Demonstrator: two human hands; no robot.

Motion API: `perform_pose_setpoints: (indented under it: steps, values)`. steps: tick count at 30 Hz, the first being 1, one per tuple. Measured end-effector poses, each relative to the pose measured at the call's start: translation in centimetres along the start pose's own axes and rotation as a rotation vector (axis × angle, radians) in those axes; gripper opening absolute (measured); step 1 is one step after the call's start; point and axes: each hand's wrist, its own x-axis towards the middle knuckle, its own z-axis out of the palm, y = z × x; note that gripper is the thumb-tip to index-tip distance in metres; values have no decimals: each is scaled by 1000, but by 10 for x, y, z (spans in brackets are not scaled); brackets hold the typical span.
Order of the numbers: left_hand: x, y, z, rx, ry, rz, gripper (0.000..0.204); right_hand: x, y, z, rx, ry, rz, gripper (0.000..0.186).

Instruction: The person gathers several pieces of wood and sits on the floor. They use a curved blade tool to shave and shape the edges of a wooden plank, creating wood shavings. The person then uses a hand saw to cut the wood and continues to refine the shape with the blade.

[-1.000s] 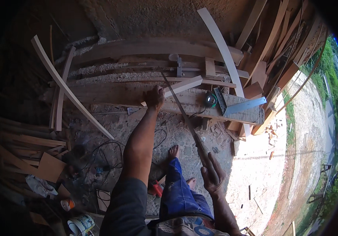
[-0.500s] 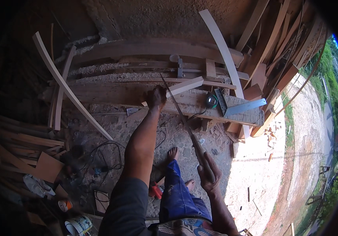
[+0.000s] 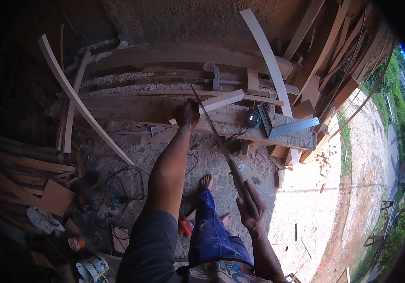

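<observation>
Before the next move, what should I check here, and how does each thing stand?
1. Left hand grip on the pale wood piece: ok.
2. Right hand grip on the saw: ok.
3. Saw teeth touching the wood: cannot tell from this angle.
4. Safe gap between the left hand grip and the saw: cannot tell; they look very close.
5. Metal square away from the saw: ok, lying farther right on the bench.
6. Footwear: not ok, the feet are bare.
</observation>
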Motion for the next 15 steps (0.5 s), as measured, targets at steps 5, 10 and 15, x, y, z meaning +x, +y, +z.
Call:
perform_pose_setpoints:
  steps: [5,10,15]
  values:
    - [-1,-1,-1,-59,37,33,33,1,-2,0,-81,-18,-23,52]
    - [-1,-2,2,-5,40,56,31,5,-7,2,-5,40,-84,53]
    - [-3,1,-5,-54,16,31,25,15,-6,4,-51,-23,-8,51]
